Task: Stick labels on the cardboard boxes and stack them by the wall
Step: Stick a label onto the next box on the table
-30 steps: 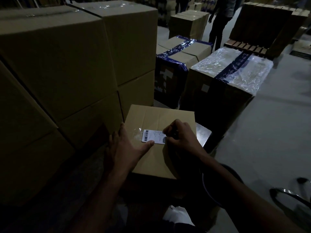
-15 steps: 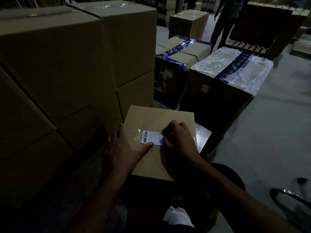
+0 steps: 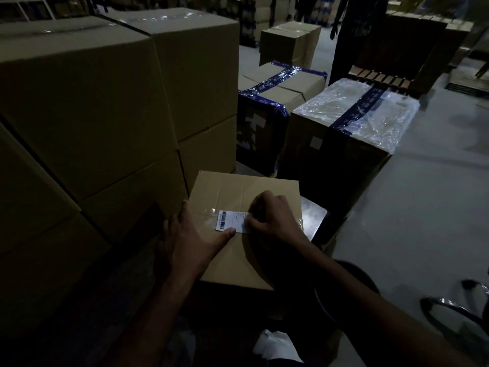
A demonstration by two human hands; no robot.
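Since the earlier frame, right hand (image 3: 272, 217) has slid leftward over label (image 3: 230, 221), curled fingers pressing it. Left hand (image 3: 189, 235), spread flat, steadies small cardboard box (image 3: 238, 258) beside stacked cartons (image 3: 111, 107).

Grey floor (image 3: 412, 213) w/ stacked cardboard boxes (image 3: 111, 107).

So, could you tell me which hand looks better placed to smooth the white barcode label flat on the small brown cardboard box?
Right hand: its curled fingertips already press the white barcode label's right end. The left hand lies flat steadying the small brown cardboard box, only its thumb at the label's lower edge.
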